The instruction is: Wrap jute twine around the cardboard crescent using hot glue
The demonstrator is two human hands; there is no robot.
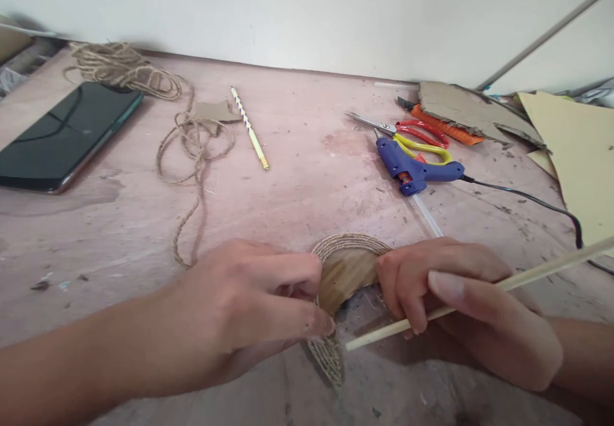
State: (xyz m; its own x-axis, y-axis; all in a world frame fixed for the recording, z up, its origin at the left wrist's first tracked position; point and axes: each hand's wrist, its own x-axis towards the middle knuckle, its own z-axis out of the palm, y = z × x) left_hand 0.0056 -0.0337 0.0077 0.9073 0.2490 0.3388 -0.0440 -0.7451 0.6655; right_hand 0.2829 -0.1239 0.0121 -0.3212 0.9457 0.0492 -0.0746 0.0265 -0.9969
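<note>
A curved cardboard piece (349, 271) lies at the bottom middle, its outer band covered with rows of twine (352, 242). My left hand (259, 298) is closed on the left side of this piece, thumb and fingers pinching its twine-covered edge. In my right hand (460, 291) a thin wooden stick (384, 331) is gripped between thumb and fingers, its blunt tip near the piece's lower end. The right hand's knuckles also touch the piece's right side. Loose twine (188, 221) runs from behind my left hand up to a tangled twine bundle (119, 68).
A blue glue gun (407, 165) with a cord sits right of centre, against scissors (407, 138) with red and yellow handles. Torn cardboard (470, 109) and yellow sheets (575, 151) lie at right. A phone (71, 135), a pencil (250, 128) and a cardboard scrap (218, 111) are at left.
</note>
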